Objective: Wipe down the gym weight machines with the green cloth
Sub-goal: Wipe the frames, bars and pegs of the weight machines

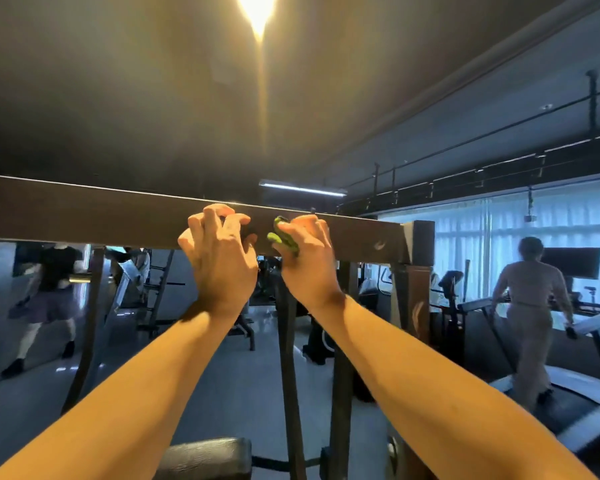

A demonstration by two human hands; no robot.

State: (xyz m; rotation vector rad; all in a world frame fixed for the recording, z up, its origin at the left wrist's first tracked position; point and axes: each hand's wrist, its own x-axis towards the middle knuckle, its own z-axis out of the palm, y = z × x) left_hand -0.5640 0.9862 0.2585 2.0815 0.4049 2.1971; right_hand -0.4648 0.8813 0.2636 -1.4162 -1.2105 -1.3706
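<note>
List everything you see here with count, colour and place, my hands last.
beam: one, dark brown, across the middle
cloth: one, green, at the beam
lamp: one, yellow glow, ceiling
pad: one, black, bottom centre
treadmill: one clear, black, far right
monitor: one, black, right, behind treadmill
people: two; person in beige on the treadmill, person in black top far left
left hand: one, grips the beam
right hand: one, holds the cloth

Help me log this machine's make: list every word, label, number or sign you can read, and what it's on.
No readable text anywhere.
Crossbeam: pale swoosh mark near its right end, no letters.
Post below it: similar curved mark, no letters.
Treadmill edge: faint marking, too blurred to read.
Green cloth in the right hand: no print visible.
</note>
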